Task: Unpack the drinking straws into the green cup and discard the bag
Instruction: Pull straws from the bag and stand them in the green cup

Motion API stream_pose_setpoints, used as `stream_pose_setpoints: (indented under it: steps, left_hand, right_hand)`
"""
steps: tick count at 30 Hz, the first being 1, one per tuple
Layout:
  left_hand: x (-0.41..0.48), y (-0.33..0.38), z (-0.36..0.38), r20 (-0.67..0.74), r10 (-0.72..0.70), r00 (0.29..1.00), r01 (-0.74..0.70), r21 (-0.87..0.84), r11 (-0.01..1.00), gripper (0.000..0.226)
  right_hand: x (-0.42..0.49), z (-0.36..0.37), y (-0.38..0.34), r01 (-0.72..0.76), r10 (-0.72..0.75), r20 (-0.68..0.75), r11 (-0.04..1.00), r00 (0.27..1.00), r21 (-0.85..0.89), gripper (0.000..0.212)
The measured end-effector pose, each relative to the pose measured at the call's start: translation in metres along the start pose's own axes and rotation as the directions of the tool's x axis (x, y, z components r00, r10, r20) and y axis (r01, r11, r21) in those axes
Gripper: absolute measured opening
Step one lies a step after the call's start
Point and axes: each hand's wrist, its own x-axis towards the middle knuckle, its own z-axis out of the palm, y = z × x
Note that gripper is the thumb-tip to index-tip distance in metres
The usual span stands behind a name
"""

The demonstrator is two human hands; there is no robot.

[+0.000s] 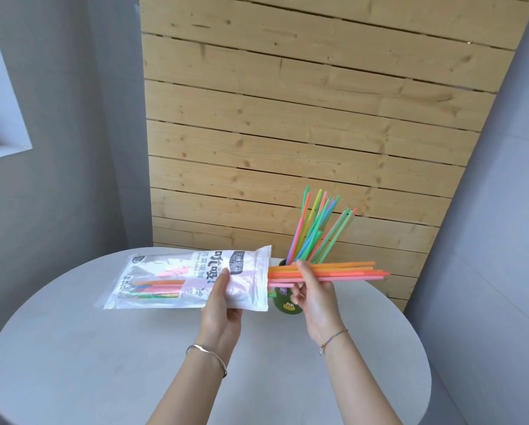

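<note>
My left hand grips the white plastic straw bag near its open right end and holds it level above the table. More coloured straws show through the bag's clear part. My right hand pinches a bundle of orange and pink straws that sticks out of the bag's mouth to the right. Behind my hands stands the green cup, partly hidden, with several coloured straws upright in it, fanned toward the wooden wall.
A round grey table carries the cup near its far edge. A slatted wooden panel leans behind it, between grey walls. A window sill shows at the far left.
</note>
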Motion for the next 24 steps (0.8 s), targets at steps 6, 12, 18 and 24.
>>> stream_pose_setpoints:
  steps: [6, 12, 18, 24]
  left_hand:
    - [0.000, -0.005, 0.001, -0.006, -0.017, 1.000, 0.017, 0.023, 1.000, 0.040]
    - [0.010, 0.006, -0.001, -0.054, 0.000, 0.999, 0.000, 0.009, 1.000, 0.030]
    - [0.011, 0.009, 0.000, -0.063, -0.002, 0.998, 0.003, 0.015, 1.000, 0.021]
    - [0.012, 0.010, 0.001, -0.054, 0.011, 0.998, -0.011, 0.008, 1.000, 0.029]
  right_hand:
    - [0.005, 0.002, -0.001, 0.117, -0.116, 0.018, 0.984, 0.993, -0.134, 0.017]
    - [0.029, -0.018, -0.047, 0.305, -0.329, -0.117, 0.934, 0.937, -0.187, 0.035]
    - [0.061, -0.032, -0.087, 0.395, -0.479, -0.055, 0.778, 0.876, -0.488, 0.042]
    - [0.083, -0.018, -0.075, 0.409, -0.405, 0.199, 0.542, 0.893, -0.734, 0.048]
